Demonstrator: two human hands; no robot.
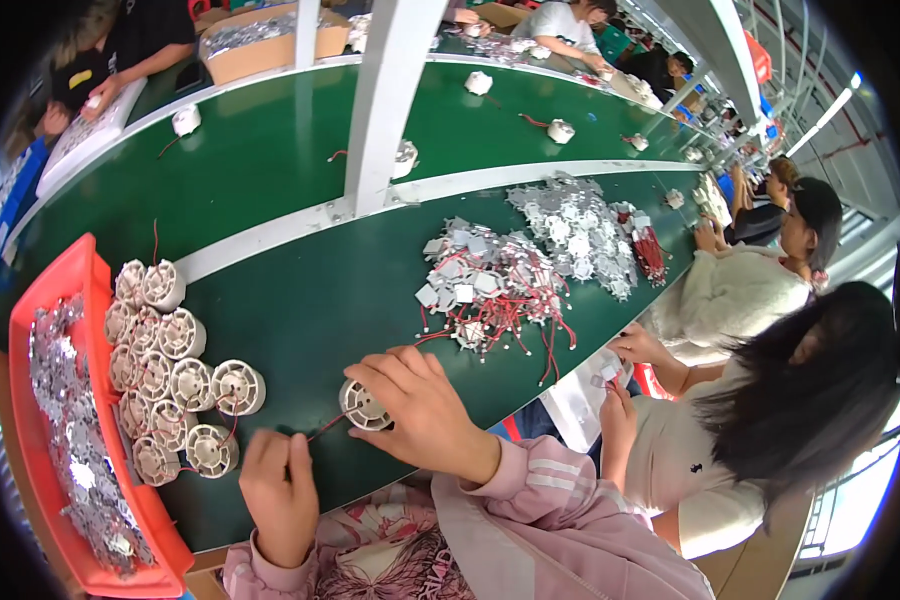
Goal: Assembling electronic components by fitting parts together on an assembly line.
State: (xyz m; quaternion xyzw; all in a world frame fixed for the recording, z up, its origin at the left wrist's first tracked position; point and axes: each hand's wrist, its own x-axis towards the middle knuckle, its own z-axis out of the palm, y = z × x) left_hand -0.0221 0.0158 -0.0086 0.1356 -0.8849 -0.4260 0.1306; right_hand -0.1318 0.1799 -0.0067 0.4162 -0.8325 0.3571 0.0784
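My right hand [417, 405] is wrapped round a white round plastic housing [361, 404] with a spoked face, down at the green tabletop [290, 330]. A thin red wire [328, 425] runs from this housing toward my left hand [278, 490]. The left fingers are closed in a pinch at the wire's far end; its tip is hidden by them. To the left, several similar white housings [192, 384] stand grouped together, spoked faces up, some with red wires hanging out.
Left of the housings is a red bin [100, 330] of shiny metal pieces [75, 440]. Ahead lie a pile of red-wired square parts [475, 285] and a pile of silver pieces [575, 230]. A white post [375, 130] rises beside a green conveyor [270, 130]. A co-worker [750, 420] sits at right.
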